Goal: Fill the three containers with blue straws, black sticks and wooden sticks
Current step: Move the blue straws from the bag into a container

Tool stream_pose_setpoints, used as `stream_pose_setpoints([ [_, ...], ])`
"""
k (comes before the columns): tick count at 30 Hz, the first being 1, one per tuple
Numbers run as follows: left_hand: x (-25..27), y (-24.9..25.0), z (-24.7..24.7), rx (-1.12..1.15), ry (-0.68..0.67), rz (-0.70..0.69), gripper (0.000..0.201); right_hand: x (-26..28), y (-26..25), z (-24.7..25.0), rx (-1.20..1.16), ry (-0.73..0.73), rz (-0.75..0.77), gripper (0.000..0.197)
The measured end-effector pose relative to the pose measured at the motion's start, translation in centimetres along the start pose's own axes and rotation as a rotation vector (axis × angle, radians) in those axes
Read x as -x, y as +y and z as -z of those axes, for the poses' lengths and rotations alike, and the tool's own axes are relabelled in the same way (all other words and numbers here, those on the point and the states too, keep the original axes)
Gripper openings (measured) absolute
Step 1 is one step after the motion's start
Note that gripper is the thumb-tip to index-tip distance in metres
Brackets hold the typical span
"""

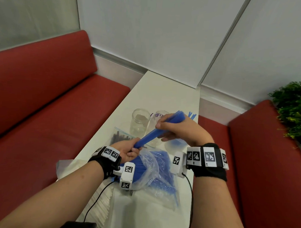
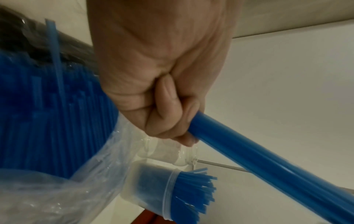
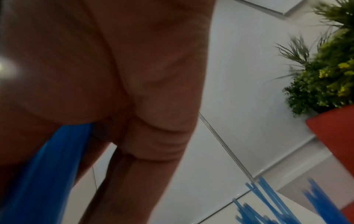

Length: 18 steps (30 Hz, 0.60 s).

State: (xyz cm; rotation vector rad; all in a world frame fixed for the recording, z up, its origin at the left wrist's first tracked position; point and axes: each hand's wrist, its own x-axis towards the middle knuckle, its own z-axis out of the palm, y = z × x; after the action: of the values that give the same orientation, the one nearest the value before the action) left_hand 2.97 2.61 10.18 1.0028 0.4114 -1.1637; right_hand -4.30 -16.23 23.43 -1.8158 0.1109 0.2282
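White tabletop [image 1: 152,96]: your left hand [image 1: 127,150] and right hand [image 1: 173,128] both grip the smooth blue straws [image 1: 150,135] above the crinkled bag [image 1: 148,171]; glass jar [image 1: 139,122] beyond, contents unclear.

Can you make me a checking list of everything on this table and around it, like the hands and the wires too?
Surface: white table, long and narrow.
Job's things: blue straw bundle held by both hands; open bag of blue straws; empty glass jar; container with blue straws; bag of black sticks; wooden sticks near the edge.
Clutter: nothing seen.
Grippers: left hand and right hand grip the bundle.
Cables: black wires from the wrist cameras.
Surroundings: red benches, green plant.
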Motion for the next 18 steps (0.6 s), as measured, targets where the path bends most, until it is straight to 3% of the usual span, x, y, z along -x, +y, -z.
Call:
stream_pose_setpoints([
  [3, -0.7, -0.4, 0.1, 0.000, 0.022, -0.065, 0.029, 0.0, -0.7, 0.9, -0.043, -0.041, -0.032, 0.012],
  [7, -1.1, 0.2, -0.8, -0.205, 0.105, -0.233, 0.041, 0.0, -1.8, 3.1, -0.027, 0.131, 0.097, 0.007],
  [9, -1.1, 0.5, -0.9, -0.397, 0.176, -0.299, 0.041, 0.1, -2.4, 4.6, 0.004, 0.309, 0.170, 0.003],
  [11, -1.3, 0.6, -1.0, -0.635, 0.238, -0.345, 0.036, 0.0, -2.6, 6.1, 0.007, 0.561, 0.216, 0.012],
  [14, -1.6, 0.8, -0.8, -1.112, 0.299, -0.400, 0.026, -0.5, -1.8, 7.8, 0.084, 0.900, 0.182, 0.016],
  [18, -2.1, 0.5, -0.9, -1.597, 0.321, -0.389, 0.030, -1.6, 1.1, 8.6, 0.273, 0.972, -0.002, 0.011],
])
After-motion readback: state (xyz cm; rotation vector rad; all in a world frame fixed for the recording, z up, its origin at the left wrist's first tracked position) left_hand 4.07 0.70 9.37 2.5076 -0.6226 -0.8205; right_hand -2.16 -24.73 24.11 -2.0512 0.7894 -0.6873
